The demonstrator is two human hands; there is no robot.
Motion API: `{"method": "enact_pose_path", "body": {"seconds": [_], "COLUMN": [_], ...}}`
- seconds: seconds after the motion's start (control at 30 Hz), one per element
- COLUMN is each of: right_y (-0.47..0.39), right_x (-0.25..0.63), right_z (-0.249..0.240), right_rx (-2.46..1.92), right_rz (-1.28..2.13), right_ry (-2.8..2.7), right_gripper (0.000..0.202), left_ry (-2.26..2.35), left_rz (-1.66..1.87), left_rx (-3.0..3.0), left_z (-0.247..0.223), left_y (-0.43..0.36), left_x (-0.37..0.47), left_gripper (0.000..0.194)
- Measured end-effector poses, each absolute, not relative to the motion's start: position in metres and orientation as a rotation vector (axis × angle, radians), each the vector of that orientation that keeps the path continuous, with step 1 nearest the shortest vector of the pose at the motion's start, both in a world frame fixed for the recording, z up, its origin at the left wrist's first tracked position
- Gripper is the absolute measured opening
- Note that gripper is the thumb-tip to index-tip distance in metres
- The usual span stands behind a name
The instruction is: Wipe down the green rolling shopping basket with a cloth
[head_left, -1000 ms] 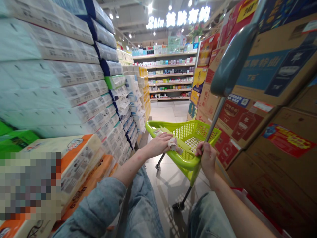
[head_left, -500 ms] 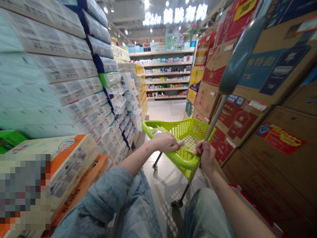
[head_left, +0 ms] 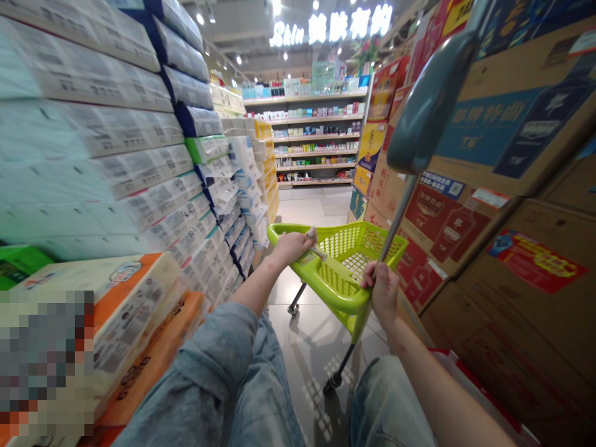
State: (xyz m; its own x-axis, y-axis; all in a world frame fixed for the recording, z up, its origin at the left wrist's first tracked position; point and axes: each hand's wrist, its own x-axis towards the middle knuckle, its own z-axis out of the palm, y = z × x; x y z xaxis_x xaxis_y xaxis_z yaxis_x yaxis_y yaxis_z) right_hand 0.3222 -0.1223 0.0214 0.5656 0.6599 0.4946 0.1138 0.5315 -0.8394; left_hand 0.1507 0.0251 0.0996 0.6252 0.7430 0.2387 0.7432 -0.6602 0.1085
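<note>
In front of my knees is a lime-green shopping cart with a perforated plastic basket on dark legs with casters. My left hand lies at the left part of its near rim, fingers curled around a crumpled white wipe, mostly hidden in the grip. Closed around a slim metal pole, my right hand is beside the cart's right near corner. The pole slants up to the right, with a thick grey-blue plastic sleeve higher up; its lower end is hidden.
Stacked tissue packs line the left side, with orange-and-cream packages close to my left arm. Cardboard cartons form a wall on the right. Beyond the tiled floor stand product shelves.
My left hand has slid left along the near rim with the wipe. The pole's upper part has shifted left, and my right hand has moved slightly with it.
</note>
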Motion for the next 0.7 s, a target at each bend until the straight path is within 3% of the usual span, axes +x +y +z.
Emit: {"method": "enact_pose_path", "body": {"seconds": [0.33,0.7], "right_y": [-0.121,-0.121], "right_x": [0.332,0.378], "right_z": [0.018,0.013], "right_rx": [-0.953,-0.99], "right_rz": [0.309,0.414], "right_ry": [-0.935,-1.066], "right_gripper": [0.043,0.049], "left_ry": [-1.418,-1.449], "left_rz": [-0.58,-0.453], "left_rx": [-2.834,-2.985], "left_z": [0.088,0.092], "left_y": [0.037,0.034], "left_x": [0.137,0.139], "left_gripper": [0.064,0.061]}}
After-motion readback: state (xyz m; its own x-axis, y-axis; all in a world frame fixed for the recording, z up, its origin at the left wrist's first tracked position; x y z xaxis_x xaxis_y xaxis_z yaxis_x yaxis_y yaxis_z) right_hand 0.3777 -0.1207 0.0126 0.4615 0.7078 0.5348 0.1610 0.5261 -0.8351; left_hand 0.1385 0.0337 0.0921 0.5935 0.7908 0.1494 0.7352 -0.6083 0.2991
